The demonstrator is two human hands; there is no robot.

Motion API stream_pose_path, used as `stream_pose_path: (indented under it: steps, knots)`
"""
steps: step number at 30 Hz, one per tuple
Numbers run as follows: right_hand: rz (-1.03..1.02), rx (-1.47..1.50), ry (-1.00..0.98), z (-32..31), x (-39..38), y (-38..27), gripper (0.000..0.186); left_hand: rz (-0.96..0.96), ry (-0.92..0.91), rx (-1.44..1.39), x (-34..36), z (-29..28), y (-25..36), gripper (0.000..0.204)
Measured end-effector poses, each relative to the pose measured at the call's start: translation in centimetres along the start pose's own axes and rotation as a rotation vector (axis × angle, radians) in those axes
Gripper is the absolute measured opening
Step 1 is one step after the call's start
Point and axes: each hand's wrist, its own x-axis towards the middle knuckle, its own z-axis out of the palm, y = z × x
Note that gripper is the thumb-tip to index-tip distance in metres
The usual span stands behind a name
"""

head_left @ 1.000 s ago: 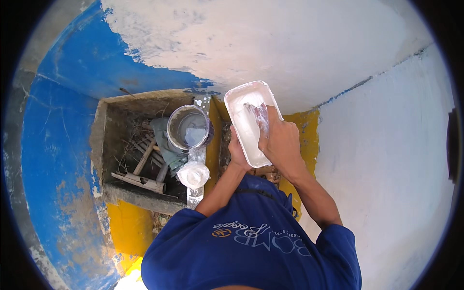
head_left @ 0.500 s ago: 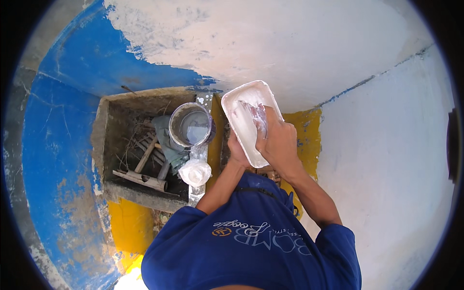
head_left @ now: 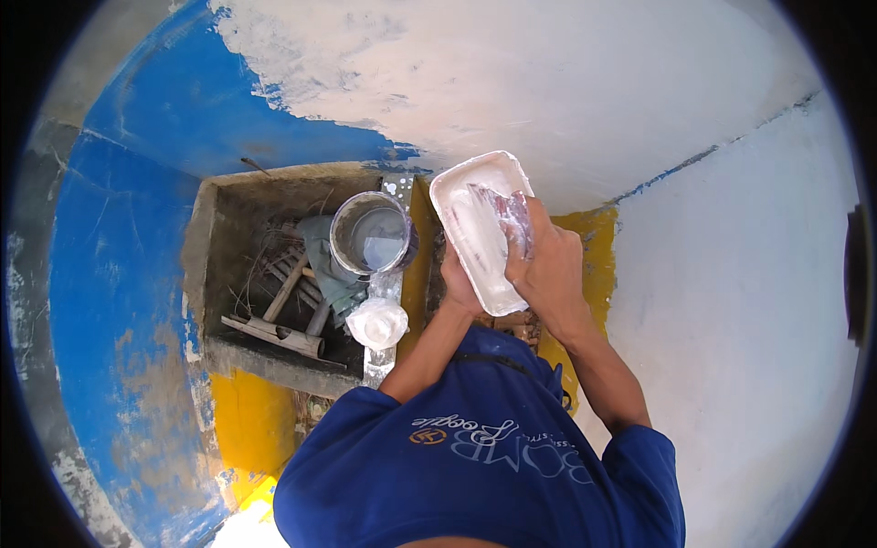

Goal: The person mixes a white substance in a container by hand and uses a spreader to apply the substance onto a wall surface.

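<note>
My left hand [head_left: 459,281] grips a shallow rectangular white tray [head_left: 446,203] from its lower left side, most of its fingers hidden under it. Thick white paint or paste coats the tray's inside. In my right hand [head_left: 554,269] is a white-smeared, broad-ended tool [head_left: 513,219], whose wide end rests inside the tray; whether it is a brush or a scraper I cannot tell. Left of the tray, a round bucket [head_left: 373,234] of greyish liquid stands on a ledge. Below the bucket sits an opened white bag [head_left: 377,323].
A concrete trough [head_left: 265,365] on the left holds sticks, a split bamboo piece [head_left: 274,337] and a grey-green cloth [head_left: 320,251]. Ahead, the wall [head_left: 548,82] is part white, part blue. Another white wall [head_left: 731,301] stands close on the right.
The whole scene has shifted slightly to the right in view. Both hands keep their hold, and the tool has moved little within the tray.
</note>
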Motion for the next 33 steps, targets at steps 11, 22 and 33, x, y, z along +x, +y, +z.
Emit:
stream_pose_path:
  steps: [11,22,33]
  knots:
    - [-0.129,-0.181,-0.124,1.1,-1.7,0.2,0.034,-0.014,0.195,0.067,-0.4,-1.1,-0.8,0.069]
    - [-0.103,-0.102,-0.053,0.9,-0.3,0.1,0.04,0.029,0.017,0.015,-0.1,-1.2,-0.4,0.054]
    - [-0.095,-0.152,-0.11,1.5,-0.1,0.3,0.041,0.045,-0.011,0.047,-0.2,-1.4,0.0,0.053]
